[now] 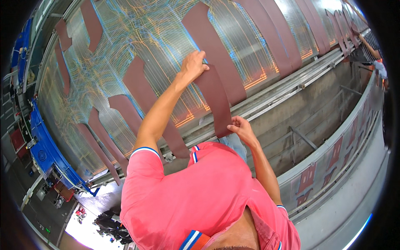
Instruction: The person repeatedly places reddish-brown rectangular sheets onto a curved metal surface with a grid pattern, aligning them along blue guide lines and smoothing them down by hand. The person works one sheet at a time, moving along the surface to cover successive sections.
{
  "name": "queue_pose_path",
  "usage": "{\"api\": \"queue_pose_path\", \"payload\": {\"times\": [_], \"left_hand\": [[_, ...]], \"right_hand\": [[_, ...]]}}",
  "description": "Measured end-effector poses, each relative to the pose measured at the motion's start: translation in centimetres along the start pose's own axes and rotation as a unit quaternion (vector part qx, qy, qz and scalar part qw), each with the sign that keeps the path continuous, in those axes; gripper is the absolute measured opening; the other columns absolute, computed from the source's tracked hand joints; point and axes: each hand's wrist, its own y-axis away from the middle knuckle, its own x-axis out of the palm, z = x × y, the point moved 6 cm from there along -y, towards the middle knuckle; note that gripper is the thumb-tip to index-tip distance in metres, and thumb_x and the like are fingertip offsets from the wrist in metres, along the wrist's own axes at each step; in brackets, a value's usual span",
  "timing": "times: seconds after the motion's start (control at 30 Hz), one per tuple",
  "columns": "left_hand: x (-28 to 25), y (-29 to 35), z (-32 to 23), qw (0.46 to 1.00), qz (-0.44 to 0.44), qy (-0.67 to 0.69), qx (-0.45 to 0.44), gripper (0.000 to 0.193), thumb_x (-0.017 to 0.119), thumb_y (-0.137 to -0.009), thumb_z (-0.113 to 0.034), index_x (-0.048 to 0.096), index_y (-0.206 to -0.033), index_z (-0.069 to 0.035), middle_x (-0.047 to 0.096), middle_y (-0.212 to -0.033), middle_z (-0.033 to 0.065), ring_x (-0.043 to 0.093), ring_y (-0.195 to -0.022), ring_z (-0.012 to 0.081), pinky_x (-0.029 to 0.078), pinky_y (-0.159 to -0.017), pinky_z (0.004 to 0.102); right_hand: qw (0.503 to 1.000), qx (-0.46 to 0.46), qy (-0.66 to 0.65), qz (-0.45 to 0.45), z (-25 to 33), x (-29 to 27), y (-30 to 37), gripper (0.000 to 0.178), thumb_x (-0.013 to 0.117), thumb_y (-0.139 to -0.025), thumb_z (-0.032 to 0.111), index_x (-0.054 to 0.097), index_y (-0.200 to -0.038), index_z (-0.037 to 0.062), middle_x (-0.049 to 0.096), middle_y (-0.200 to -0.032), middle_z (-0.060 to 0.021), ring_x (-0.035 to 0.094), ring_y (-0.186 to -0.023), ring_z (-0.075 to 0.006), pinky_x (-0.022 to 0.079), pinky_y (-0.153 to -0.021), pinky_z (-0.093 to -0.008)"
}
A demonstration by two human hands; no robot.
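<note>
Both my hands hold a long reddish-brown strip [216, 95], a flat, flexible cut piece that could be leather or fabric. My left hand [192, 68] pinches its upper end over the work surface. Close to my body, my right hand [243, 130] grips the lower corner between thumb and fingers, where the strip hangs past the front edge. Beneath it lies the silvery work surface [160, 54], covered in blue and orange lines. Another wide brown piece [212, 43] lies just beyond the strip, partly covered by it.
More brown pieces [143, 81] lie spread to both sides. Metal rails [266, 102] run along the front edge, above a recessed frame. A blue machine part [50, 152] stands at the left. Another person's arm [369, 45] reaches in at the far right.
</note>
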Motion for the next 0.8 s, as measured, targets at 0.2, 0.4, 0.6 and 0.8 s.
{"api": "queue_pose_path", "payload": {"times": [0.2,0.4,0.6,0.8], "left_hand": [[1.4,1.4,0.6,0.995,-0.078,0.026,0.056,0.023,0.082,-0.073,-0.018,0.068,-0.088,-0.007,0.061,-0.093,0.0098,0.055,-0.096,0.0311,0.045,-0.083,0.0439],[-0.4,2.7,1.5,0.995,-0.049,0.067,0.048,0.012,0.074,-0.083,-0.018,0.069,-0.084,-0.008,0.063,-0.088,0.0072,0.058,-0.089,0.0248,0.045,-0.075,0.0387],[-4.8,1.4,2.5,0.972,0.040,0.226,0.048,0.018,0.070,-0.087,-0.015,0.068,-0.101,-0.004,0.068,-0.096,0.0085,0.063,-0.087,0.0209,0.049,-0.074,0.0357],[0.2,0.3,1.1,0.980,0.110,0.114,0.122,0.045,0.080,-0.075,-0.017,0.070,-0.119,-0.015,0.059,-0.113,0.0084,0.051,-0.113,0.0297,0.044,-0.095,0.0413]], "right_hand": [[0.988,-0.050,0.137,-0.056,1.9,0.4,0.9,0.017,0.067,-0.088,0.007,0.067,-0.103,-0.0013,0.068,-0.081,-0.0038,0.061,-0.074,-0.0094,0.050,-0.067,-0.0285],[0.995,-0.072,0.057,-0.045,1.9,0.2,1.7,0.017,0.063,-0.092,0.008,0.065,-0.104,-0.0034,0.069,-0.086,-0.0042,0.061,-0.080,-0.0083,0.050,-0.073,-0.0281],[0.993,-0.084,0.078,-0.032,5.3,0.6,2.7,0.014,0.059,-0.093,0.007,0.062,-0.103,-0.0022,0.065,-0.082,-0.0056,0.059,-0.077,-0.0098,0.049,-0.070,-0.0288],[0.908,-0.299,0.291,-0.036,11.9,3.9,5.1,0.010,0.056,-0.089,0.003,0.059,-0.098,0.0020,0.063,-0.087,-0.0177,0.063,-0.079,-0.0379,0.049,-0.067,-0.0434]]}}
